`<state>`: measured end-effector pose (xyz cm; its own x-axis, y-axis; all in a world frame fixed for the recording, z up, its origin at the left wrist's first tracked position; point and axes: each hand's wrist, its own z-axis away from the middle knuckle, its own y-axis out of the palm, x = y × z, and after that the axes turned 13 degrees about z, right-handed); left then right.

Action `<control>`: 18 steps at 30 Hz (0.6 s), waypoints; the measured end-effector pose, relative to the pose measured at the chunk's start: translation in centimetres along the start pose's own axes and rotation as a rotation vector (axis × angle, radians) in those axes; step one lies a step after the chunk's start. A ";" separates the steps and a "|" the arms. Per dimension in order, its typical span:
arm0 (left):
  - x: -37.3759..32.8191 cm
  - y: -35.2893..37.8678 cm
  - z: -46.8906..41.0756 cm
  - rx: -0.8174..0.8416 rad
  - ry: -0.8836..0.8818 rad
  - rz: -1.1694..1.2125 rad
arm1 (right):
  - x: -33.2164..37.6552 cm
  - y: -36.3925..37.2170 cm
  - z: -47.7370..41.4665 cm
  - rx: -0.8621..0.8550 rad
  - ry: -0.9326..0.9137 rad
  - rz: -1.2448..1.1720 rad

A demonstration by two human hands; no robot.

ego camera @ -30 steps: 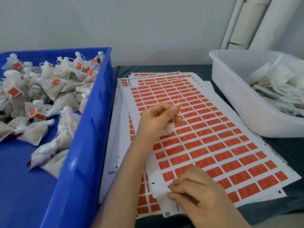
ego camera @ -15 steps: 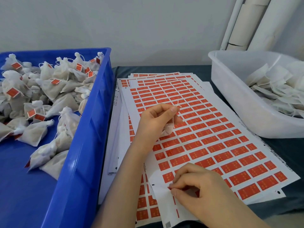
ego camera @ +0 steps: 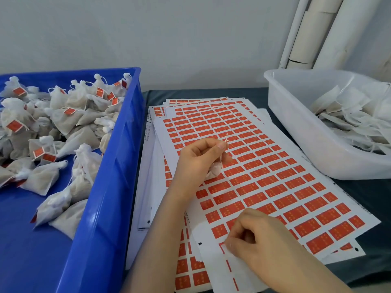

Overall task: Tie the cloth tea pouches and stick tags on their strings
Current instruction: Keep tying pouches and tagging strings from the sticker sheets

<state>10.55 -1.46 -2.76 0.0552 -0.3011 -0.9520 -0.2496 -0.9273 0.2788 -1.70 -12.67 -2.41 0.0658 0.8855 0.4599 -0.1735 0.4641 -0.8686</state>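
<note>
Two bare hands over a fanned stack of white sticker sheets (ego camera: 264, 166) printed with rows of orange-red rectangular tags, used here as landmark. Left hand (ego camera: 198, 159) raised above the stack's middle, thumb and forefinger pinched on the thin white string (ego camera: 226, 140) of a small white cloth tea pouch (ego camera: 214, 169); pouch hangs under the palm, mostly hidden. String end pokes up past the fingertips. Right hand (ego camera: 260, 240) at the stack's near edge, fingers curled down onto the top sheet where tags are already peeled off and bare backing shows; fingertips pressed at a tag edge, whether a tag is actually gripped cannot tell. Left of the stack, touching its edge: big blue plastic crate (ego camera: 101, 208) holding a heap of tied white pouches (ego camera: 63, 127), many with orange tags on strings. Right of the stack: translucent white plastic tub (ego camera: 296, 127) with flat untied white pouches (ego camera: 355, 119). Dark cloth-covered table (ego camera: 376, 197) under everything.
</note>
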 end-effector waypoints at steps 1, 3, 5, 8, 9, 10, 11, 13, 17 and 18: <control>0.0 0.0 0.0 -0.003 -0.001 -0.003 | -0.3 -0.1 0.0 -0.011 0.017 -0.011; 0.0 0.0 0.0 -0.010 -0.007 -0.008 | -0.8 -0.6 -0.1 -0.023 0.065 -0.045; 0.0 0.1 0.0 -0.016 -0.012 -0.015 | -1.3 -1.1 -0.4 -0.013 0.115 -0.100; -0.1 0.2 0.0 -0.031 -0.020 -0.017 | -2.1 -1.5 -1.0 0.017 0.172 -0.259; -0.1 0.2 -0.1 -0.040 -0.022 -0.015 | -2.4 -1.5 -1.1 0.020 0.180 -0.308; -0.1 0.3 -0.1 -0.048 -0.025 -0.010 | -2.7 -1.5 -1.3 0.027 0.186 -0.369; -0.2 0.3 -0.1 -0.055 -0.029 -0.004 | -3.1 -1.5 -1.5 0.032 0.191 -0.462; -0.2 0.4 -0.2 -0.072 -0.039 0.018 | -3.6 -2.1 -1.8 0.024 0.191 -0.704; -0.2 0.3 -0.6 -0.121 -0.102 0.129 | -3.9 -5.0 -3.1 -0.067 0.039 -1.037; -0.1 0.3 -0.7 -0.125 -0.118 0.154 | -3.8 -5.8 -3.8 -0.100 -0.009 -1.019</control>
<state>11.11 -1.82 -2.47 -0.0899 -0.4194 -0.9033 -0.1239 -0.8952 0.4280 2.80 -18.60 0.18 0.1289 0.0691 0.9892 0.0440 0.9962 -0.0754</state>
